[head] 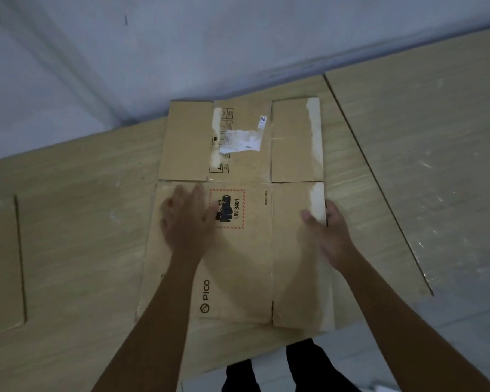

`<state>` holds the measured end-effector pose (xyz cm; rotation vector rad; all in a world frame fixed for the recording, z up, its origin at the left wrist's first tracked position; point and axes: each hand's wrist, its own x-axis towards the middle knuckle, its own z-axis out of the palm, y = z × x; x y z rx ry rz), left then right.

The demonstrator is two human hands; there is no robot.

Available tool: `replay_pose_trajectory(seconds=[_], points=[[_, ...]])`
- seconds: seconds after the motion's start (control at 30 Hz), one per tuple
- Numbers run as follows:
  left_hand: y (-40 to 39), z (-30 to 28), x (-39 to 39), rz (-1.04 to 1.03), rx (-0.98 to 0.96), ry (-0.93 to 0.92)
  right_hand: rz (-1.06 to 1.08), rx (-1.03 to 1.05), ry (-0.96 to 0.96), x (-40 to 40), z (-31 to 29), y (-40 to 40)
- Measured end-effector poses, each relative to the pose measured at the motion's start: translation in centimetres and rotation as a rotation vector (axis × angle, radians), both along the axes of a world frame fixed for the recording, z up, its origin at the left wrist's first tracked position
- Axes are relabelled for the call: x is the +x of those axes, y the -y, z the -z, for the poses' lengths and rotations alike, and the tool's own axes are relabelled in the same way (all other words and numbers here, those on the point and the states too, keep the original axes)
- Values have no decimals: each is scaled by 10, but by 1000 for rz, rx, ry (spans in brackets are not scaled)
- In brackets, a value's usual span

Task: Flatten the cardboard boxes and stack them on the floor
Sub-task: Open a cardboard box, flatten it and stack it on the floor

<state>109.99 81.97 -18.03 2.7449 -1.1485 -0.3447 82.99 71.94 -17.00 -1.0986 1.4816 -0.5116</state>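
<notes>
Left hand [186, 219] spread flat, pressing the flattened cardboard box [238, 258] beside its red-bordered UN 3481 label [227, 209]. Right hand [327, 236] gripping the box's right edge, thumb on top by a torn white tape strip [317, 203]. Lying on larger wood-grain sheets [68, 236] on the grey floor [464, 321], near the pale wall [96, 66]; open sheet on both sides. Matte brown, creased, rectangular flaps.
</notes>
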Motion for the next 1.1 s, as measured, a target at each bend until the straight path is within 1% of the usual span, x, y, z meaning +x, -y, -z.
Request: replay_pose_trajectory(seconds=[0.07, 0.17, 0.23, 0.3, 0.4, 0.53, 0.7, 0.83, 0.93, 1.1], points=[[-2, -3, 13, -190, 48, 23, 9, -15, -13, 1, 2, 0], [2, -1, 17, -486, 27, -46, 58, -26, -22, 4, 6, 0], [8, -3, 18, -592, -13, -69, 86, -47, -33, 6, 6, 0], [10, -9, 25, -641, -8, -85, 95, -55, -47, 7, 7, 1], [5, -9, 52, -609, 35, -199, 109, -47, -59, 8, 10, 2], [-8, -3, 81, -475, -7, -390, 122, -57, -60, 9, 12, 2], [-25, -24, 78, -373, -216, -543, 133, -69, -58, 10, 5, 1], [-33, -49, 73, -294, -420, -638, 131, -158, -69, 12, -21, -7], [-34, -76, 49, -235, -559, -628, 183, -228, -73, 3, -50, -23], [-25, -110, -15, -233, -680, -730, 314, -329, -55, -46, -96, -40]])
